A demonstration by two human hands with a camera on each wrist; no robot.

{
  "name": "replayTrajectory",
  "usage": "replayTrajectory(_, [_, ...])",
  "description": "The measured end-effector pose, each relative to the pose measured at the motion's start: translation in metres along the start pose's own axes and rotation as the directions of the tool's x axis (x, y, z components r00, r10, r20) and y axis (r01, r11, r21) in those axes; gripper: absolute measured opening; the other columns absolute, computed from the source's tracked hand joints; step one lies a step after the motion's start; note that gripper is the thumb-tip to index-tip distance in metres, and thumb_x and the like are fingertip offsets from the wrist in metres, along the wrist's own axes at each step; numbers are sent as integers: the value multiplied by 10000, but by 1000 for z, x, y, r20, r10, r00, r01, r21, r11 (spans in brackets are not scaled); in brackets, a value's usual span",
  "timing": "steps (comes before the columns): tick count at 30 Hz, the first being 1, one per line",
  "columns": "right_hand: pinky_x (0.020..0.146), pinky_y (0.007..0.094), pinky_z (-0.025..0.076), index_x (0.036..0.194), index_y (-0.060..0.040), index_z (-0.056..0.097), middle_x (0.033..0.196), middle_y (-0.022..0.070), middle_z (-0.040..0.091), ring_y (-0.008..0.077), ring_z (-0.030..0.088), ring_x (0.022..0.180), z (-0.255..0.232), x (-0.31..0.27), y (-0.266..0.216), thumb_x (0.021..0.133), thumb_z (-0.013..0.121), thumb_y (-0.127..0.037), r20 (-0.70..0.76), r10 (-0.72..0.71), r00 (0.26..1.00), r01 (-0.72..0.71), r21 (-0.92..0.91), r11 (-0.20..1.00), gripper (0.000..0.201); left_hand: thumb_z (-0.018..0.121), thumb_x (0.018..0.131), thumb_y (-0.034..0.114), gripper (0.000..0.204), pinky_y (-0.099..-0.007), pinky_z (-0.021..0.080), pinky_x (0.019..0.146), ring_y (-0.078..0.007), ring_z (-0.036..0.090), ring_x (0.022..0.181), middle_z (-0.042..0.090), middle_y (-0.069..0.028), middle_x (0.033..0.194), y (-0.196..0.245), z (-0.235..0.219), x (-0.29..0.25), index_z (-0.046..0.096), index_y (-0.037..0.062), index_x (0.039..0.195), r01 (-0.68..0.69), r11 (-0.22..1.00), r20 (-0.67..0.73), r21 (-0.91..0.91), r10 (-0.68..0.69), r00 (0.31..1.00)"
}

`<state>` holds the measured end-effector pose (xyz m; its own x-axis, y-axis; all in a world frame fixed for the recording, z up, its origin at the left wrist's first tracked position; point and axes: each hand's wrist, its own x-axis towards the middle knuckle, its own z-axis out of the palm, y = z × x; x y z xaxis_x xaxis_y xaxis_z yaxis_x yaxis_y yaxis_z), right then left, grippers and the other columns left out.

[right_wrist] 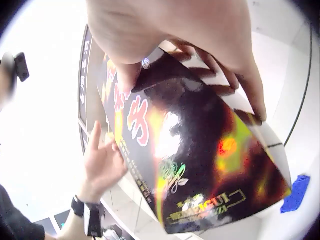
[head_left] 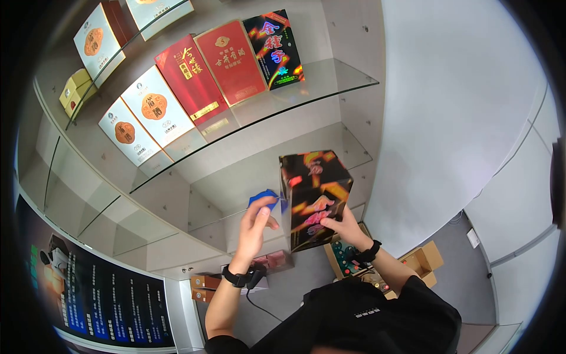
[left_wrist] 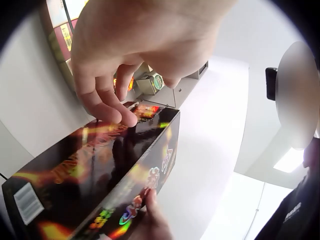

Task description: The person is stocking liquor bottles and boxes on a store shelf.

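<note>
A black box (head_left: pixel 315 194) with flame-coloured patches and pink lettering is up in front of the shelves, its top turned to the far side. The glass shelf (head_left: pixel 333 76) ends in a bare front edge beyond the box, and a gap shows between that edge and the box's top. On the right there is more room before the white panel (head_left: pixel 448 118), which stands well apart; on the left the room is narrow, down to the other hand. The right hand (head_left: pixel 349 229) grips the box at its near right side, thumb on the lettered face, fingers round the neighbouring side. The left hand (head_left: pixel 256 227) is loosely spread just left of the box, its fingers reaching over one side; whether they touch it I cannot tell. A blue item (head_left: pixel 262 199) lies beyond that hand. Farther off, red boxes (head_left: pixel 232 62) and white boxes (head_left: pixel 154 106) line the glass shelf; an open carton (head_left: pixel 435 255) sits on the floor at right.
</note>
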<state>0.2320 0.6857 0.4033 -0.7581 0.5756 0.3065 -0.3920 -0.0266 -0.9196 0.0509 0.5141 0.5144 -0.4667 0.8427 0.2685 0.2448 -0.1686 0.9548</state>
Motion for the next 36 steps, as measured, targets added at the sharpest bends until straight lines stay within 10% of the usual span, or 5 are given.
replayTrajectory(1, [1010, 335, 408, 1374, -22, 379, 1285, 65, 535, 152, 527, 1137, -4, 3, -3, 864, 715, -160, 7, 31, 999, -32, 82, 996, 626, 460, 1003, 384, 475, -295, 495, 697, -153, 610, 758, 606, -117, 1163, 1, -4, 0, 516, -14, 1258, 8, 1000, 2, 2, -8, 1000])
replayTrajectory(8, [977, 344, 447, 1294, -24, 474, 1240, 66, 580, 163, 559, 1122, -34, 32, -84, 915, 658, -274, -64, -5, 998, 23, 283, 959, 490, 518, 988, 299, 374, -280, 477, 729, -129, 589, 827, 623, -80, 1131, 6, -21, 10, 558, 7, 1220, -15, 999, -122, 34, 19, 992])
replayTrajectory(25, [945, 308, 450, 1315, -28, 448, 1181, 67, 609, 139, 566, 1074, -87, 178, -272, 880, 708, -244, -77, -515, 853, 465, -336, 819, 551, 559, 951, 231, 430, -313, 480, 823, -161, 562, 976, 550, -96, 1248, 16, -23, 47, 477, 45, 1329, -95, 977, -86, 189, 112, 990])
replayTrajectory(36, [1025, 337, 387, 1387, -42, 411, 1272, 84, 574, 186, 527, 1172, -122, 291, -256, 841, 737, -299, 30, -353, 935, 338, -373, 864, 686, 626, 918, 194, 516, -283, 472, 805, -151, 546, 952, 546, -117, 1239, 1, -44, 31, 436, 35, 1370, -36, 984, -238, 172, 77, 968])
